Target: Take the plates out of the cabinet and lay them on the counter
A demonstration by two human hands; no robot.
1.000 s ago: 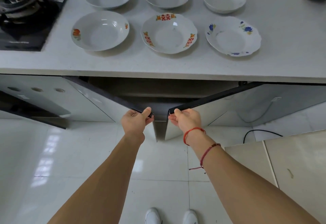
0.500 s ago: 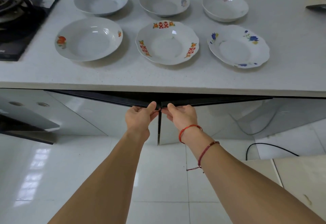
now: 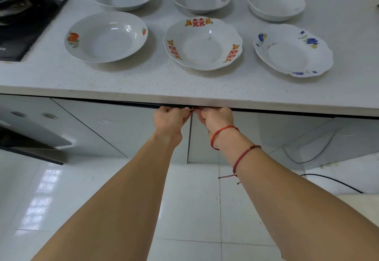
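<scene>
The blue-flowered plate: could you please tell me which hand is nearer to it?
Right. The right hand grips the right cabinet door, below-left of the blue-flowered plate; the left hand, on the left cabinet door, is farther left.

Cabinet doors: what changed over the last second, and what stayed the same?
The left door and right door swung inward from wide open to closed, or nearly so, under the counter edge. The left hand and right hand kept their grip on the doors' top edges and moved in with them. The six plates did not move.
</scene>
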